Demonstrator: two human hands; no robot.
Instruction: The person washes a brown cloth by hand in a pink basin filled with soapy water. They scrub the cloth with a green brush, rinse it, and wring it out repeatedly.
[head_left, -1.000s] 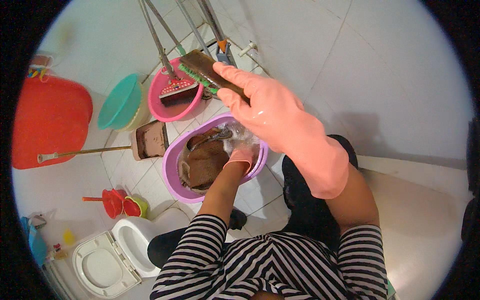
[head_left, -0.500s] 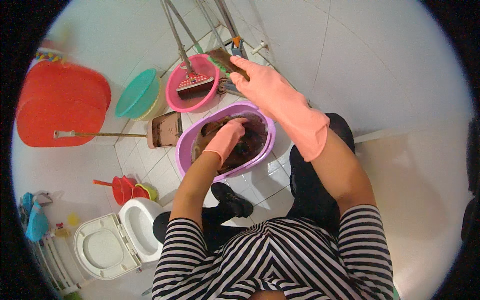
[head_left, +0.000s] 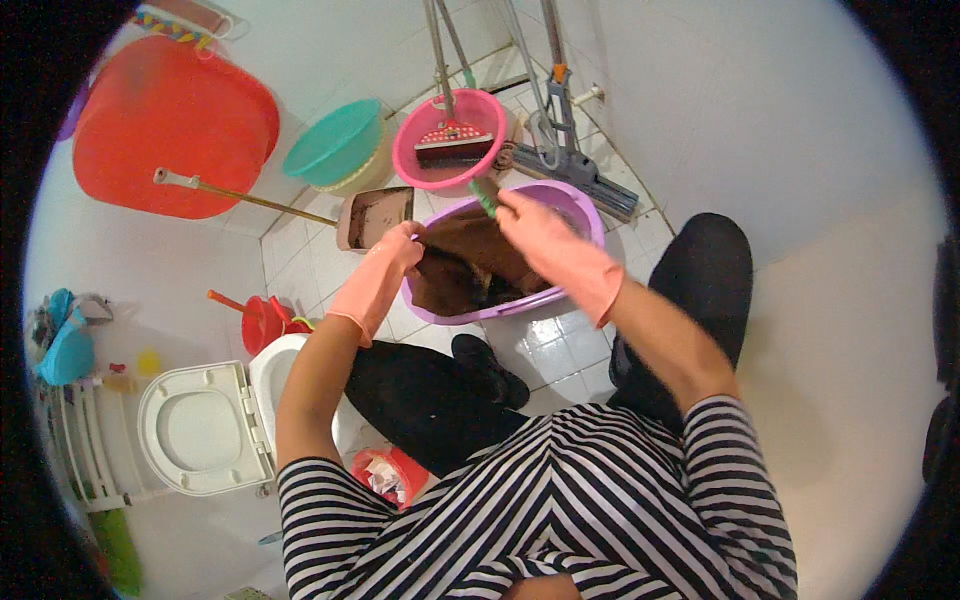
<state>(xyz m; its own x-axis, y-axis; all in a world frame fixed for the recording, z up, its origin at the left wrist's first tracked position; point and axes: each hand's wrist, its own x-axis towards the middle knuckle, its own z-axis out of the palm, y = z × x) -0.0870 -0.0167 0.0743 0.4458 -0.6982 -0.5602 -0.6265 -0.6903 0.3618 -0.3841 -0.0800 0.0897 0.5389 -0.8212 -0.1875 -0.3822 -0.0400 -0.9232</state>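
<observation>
A purple oval tub (head_left: 582, 200) stands on the floor in front of me. In it lies a wet-looking brown cloth (head_left: 470, 236), dark and blotched; it could be a mat. My left hand (head_left: 382, 270), in a pink rubber glove, is closed on the cloth's edge at the tub's left side. Over the tub, my right hand (head_left: 550, 245) wears a matching glove and grips a scrub brush (head_left: 486, 194) with green bristles. Its bristle end points away from me, above the cloth; whether it touches is unclear.
Beyond the tub are a pink basin (head_left: 402, 150) holding a broom head, a grey flat mop (head_left: 600, 185) and a teal basin (head_left: 335, 140). A long-handled dustpan (head_left: 375, 215) lies close on the left. The toilet (head_left: 205, 430) and a red bin (head_left: 410, 475) flank my leg.
My left hand has come out of the tub's middle to its left edge, raising the brown cloth. My right hand has brought the brush down and nearer, over the tub. The view has shifted.
</observation>
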